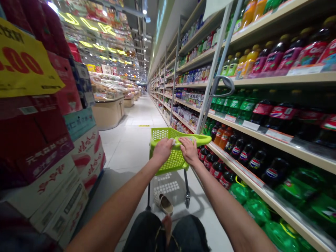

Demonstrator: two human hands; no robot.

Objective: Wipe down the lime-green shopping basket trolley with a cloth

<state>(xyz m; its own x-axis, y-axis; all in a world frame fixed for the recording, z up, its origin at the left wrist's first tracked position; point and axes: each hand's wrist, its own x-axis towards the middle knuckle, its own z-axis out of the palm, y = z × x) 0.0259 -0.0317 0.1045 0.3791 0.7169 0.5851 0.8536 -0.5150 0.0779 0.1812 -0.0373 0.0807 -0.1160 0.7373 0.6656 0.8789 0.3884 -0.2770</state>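
Observation:
A lime-green plastic shopping cart (168, 166) stands straight in front of me on dark legs with wheels. Both of my hands are on its handle (202, 140). My left hand (163, 151) is closed round the left part of the bar, with something small and white showing by its fingertips. Close beside it, my right hand (189, 150) grips the bar's middle, fingers curled over the top. The basket's inside is mostly hidden by the handle and my hands.
Shelves of soda bottles (246, 154) line the right side, with a metal hook-like handle (223, 85) sticking out. Stacked drink cartons (52, 189) under a yellow price sign (26, 63) stand close on the left. A tiled aisle (139, 112) runs ahead past a rounded display counter (109, 112).

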